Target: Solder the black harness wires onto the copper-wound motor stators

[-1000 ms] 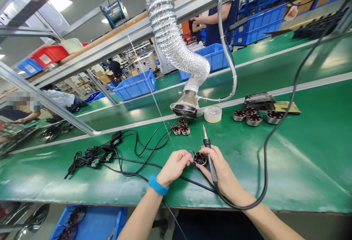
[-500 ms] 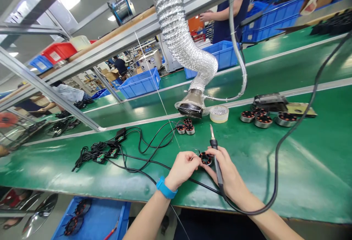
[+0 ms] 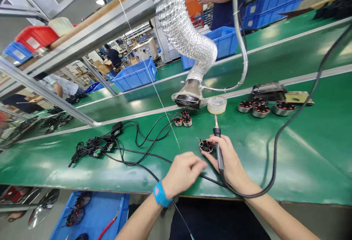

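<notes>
My right hand (image 3: 231,163) is closed around a soldering iron (image 3: 219,152), tip pointing away from me. Its thumb and forefinger also grip the side of a small motor stator (image 3: 205,146) with black and copper-coloured windings; short wire ends stick up from it. My left hand (image 3: 185,174), wearing a blue wrist strap (image 3: 161,194), is apart from the stator, nearer me and to its left. Its fingers are curled in and the thumb end is blurred, so anything between them is hidden. A thin solder wire (image 3: 165,110) hangs down from above and ends just beyond this hand.
Three stators (image 3: 183,119) sit ahead; several more (image 3: 260,111) lie at the right. A round tub (image 3: 216,105) stands beside the fume extractor hood (image 3: 188,97). Black cables (image 3: 93,146) with small green boards lie left. Below the bench edge is a blue bin (image 3: 101,210).
My left hand has come off the stator and moved back toward me. My right hand keeps the soldering iron and stator. The view has shifted slightly.
</notes>
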Demonstrator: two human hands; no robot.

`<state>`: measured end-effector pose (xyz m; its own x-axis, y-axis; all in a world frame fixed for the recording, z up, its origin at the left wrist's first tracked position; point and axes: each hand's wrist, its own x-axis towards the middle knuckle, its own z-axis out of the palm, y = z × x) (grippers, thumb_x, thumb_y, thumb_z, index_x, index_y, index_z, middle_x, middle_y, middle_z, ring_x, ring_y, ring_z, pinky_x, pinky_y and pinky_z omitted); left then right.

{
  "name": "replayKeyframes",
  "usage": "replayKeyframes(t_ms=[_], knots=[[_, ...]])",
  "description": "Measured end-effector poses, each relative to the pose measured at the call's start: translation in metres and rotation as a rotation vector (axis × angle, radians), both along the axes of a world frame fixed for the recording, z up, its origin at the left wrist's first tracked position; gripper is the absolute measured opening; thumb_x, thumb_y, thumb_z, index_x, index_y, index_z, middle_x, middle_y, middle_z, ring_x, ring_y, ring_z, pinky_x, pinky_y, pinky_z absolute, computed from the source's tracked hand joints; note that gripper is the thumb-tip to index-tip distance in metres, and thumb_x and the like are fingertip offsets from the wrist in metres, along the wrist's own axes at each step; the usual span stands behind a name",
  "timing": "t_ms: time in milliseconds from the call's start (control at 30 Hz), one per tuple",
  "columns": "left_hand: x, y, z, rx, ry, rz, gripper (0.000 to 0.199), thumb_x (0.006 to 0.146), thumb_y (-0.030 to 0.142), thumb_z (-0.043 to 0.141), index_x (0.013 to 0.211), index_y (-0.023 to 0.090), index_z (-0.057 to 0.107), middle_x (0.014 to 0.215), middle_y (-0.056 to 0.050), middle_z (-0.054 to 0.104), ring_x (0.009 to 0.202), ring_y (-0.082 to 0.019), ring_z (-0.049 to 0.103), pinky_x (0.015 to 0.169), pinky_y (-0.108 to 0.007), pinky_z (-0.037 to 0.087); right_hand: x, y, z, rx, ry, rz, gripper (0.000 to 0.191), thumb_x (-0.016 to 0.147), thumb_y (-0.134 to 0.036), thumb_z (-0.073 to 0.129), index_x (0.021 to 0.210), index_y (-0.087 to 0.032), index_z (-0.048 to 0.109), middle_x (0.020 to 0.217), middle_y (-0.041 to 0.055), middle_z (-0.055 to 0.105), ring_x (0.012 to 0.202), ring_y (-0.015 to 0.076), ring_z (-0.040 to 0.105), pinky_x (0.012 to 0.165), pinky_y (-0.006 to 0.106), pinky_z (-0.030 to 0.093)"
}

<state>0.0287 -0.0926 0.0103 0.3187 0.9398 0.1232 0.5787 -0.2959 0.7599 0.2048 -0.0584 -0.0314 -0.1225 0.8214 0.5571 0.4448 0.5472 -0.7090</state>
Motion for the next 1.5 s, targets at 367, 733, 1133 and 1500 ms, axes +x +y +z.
replayKeyframes(t_ms=[367, 733, 1133, 1500], knots=[[-0.009, 0.007, -0.005, 0.071, 0.129, 0.054, 0.019, 0.098, 0.034, 0.05, 0.095, 0.02, 0.063, 0.079, -0.002, 0.061, 0.067, -0.014, 0.052, 0.065, -0.026, 0.037, 0.014, 0.008, 0.0, -0.045, 0.036, -0.006, 0.033, 0.092, -0.023, 0.062, 0.121, -0.025, 0.048, 0.115, 0.0074, 0.05, 0.099, 0.0221, 0.06, 0.094, 0.04, 0.051], [0.014, 0.061, -0.005, -0.201, -0.432, 0.342, 0.036, 0.075, 0.046, 0.074, 0.078, 0.011, 0.07, 0.062, 0.001, 0.055, 0.058, -0.01, 0.041, 0.056, -0.024, 0.031, 0.006, 0.007, 0.0, -0.065, 0.052, 0.059, 0.031, 0.093, -0.024, 0.06, 0.121, -0.025, 0.047, 0.118, 0.0081, 0.047, 0.101, 0.0216, 0.059, 0.096, 0.039, 0.051], [0.012, 0.049, 0.0, -0.319, -0.571, 0.246, 0.042, 0.071, 0.051, 0.078, 0.077, 0.011, 0.066, 0.064, 0.001, 0.056, 0.059, -0.008, 0.042, 0.06, -0.024, 0.034, 0.007, 0.007, -0.002, -0.041, 0.02, 0.042, 0.031, 0.093, -0.024, 0.06, 0.121, -0.025, 0.047, 0.116, 0.0087, 0.049, 0.1, 0.0227, 0.061, 0.091, 0.039, 0.054], [0.009, 0.037, 0.013, -0.069, -0.576, 0.214, 0.03, 0.085, 0.044, 0.069, 0.09, 0.014, 0.066, 0.075, -0.001, 0.061, 0.063, -0.011, 0.054, 0.062, -0.024, 0.043, -0.01, 0.011, 0.049, 0.073, 0.259, 0.08, 0.027, 0.095, -0.027, 0.06, 0.12, -0.025, 0.05, 0.114, 0.0085, 0.054, 0.094, 0.0187, 0.065, 0.088, 0.037, 0.056]])
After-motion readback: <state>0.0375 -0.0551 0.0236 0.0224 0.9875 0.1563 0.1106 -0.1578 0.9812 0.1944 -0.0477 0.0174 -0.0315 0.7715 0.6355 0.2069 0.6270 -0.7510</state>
